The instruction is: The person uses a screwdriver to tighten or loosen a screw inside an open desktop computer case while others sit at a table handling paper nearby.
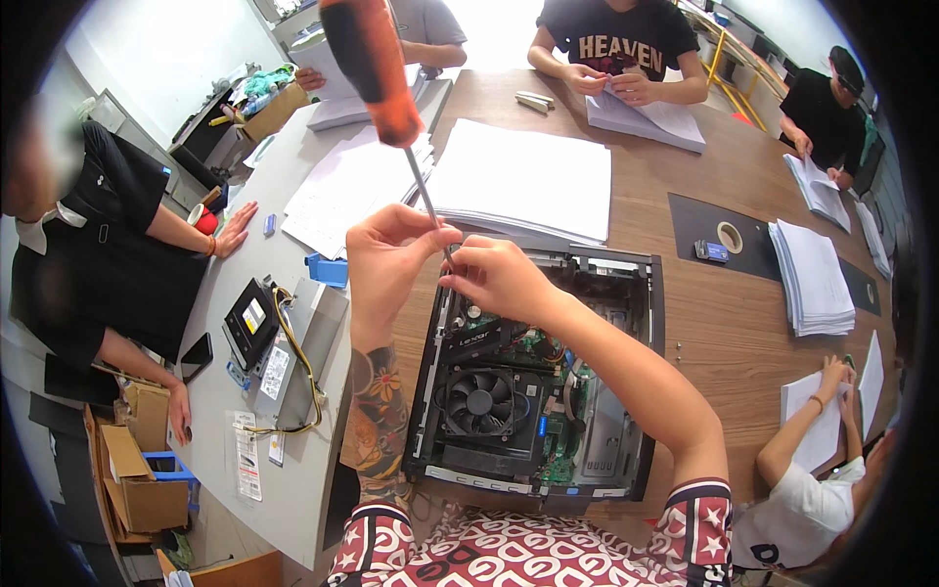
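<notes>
A screwdriver (372,68) with an orange and black handle stands nearly upright, handle up, over an opened desktop computer case (657,362). My left hand (391,256) is closed in a pinch around the lower part of its metal shaft. Right at the screwdriver's tip, my right hand (499,282) pinches with thumb and fingers; whatever small thing it holds is hidden. Both hands hover above the far left corner of the case. Inside it sit a black cooling fan (479,401), a green circuit board (562,440) and several cables.
Left of the case, a metal power supply (293,367) with wires and a black drive-like unit (252,323) lie on a grey table. Paper stacks (523,176) spread beyond the case. Small screws (679,352) lie at right. Several people work around; one person's hand (235,230) rests at left.
</notes>
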`<state>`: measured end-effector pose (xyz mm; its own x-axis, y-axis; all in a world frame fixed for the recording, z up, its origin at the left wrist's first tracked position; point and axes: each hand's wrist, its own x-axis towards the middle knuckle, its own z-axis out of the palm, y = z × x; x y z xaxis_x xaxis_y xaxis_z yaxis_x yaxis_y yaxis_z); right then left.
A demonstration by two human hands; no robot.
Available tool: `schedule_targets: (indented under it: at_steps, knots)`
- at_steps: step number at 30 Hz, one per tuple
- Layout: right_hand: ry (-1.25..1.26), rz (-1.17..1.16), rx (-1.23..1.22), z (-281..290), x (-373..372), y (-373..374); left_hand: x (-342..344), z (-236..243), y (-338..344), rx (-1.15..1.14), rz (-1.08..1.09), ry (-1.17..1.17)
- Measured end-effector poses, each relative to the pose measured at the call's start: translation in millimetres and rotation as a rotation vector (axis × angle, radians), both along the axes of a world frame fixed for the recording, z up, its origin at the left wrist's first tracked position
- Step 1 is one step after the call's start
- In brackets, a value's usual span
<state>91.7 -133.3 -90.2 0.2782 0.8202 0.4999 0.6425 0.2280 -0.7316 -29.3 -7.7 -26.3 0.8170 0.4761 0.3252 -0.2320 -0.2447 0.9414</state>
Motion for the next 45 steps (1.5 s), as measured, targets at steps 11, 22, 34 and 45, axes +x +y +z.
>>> schedule_targets:
  at_steps: [11,22,34,45]
  knots:
    - [0.017,-0.007,0.007,-1.9,2.5,-0.4,3.6,9.2,-12.0,-0.02,-0.03,-0.065]
    - [-0.005,0.016,0.006,-6.7,6.1,1.7,12.2,-1.3,-8.8,0.105,0.043,-0.101]
    - [-0.032,0.006,0.002,-2.4,7.1,-0.7,9.1,6.3,-16.7,0.132,-0.145,-0.046]
    - [-0.07,0.002,-0.13,2.2,9.0,1.0,16.6,-14.9,-1.9,0.25,0.146,-0.053]
